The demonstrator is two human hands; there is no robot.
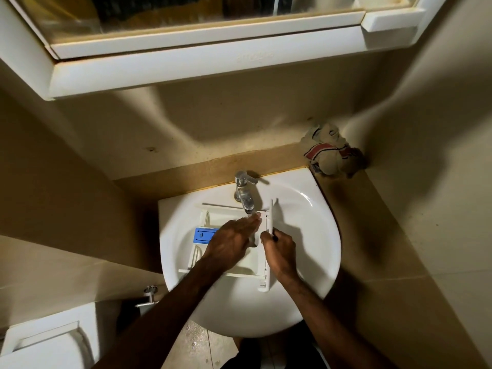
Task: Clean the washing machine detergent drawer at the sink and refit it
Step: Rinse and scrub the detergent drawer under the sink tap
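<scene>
The white detergent drawer (250, 265) lies across the basin of the white sink (314, 235), its front panel (269, 251) standing upright on the right side. A blue insert (203, 235) shows in its left compartment. My right hand (281, 254) grips the front panel near its middle. My left hand (235, 239) lies flat inside the drawer with fingers straight, fingertips under the spout of the chrome tap (245, 193). Water runs from the tap onto the drawer there.
A crumpled striped cloth (330, 153) sits on the ledge in the corner at the back right. A mirrored cabinet (207, 41) overhangs the sink. A toilet cistern (45, 342) stands at the lower left, with a chrome valve (149, 295) beside it.
</scene>
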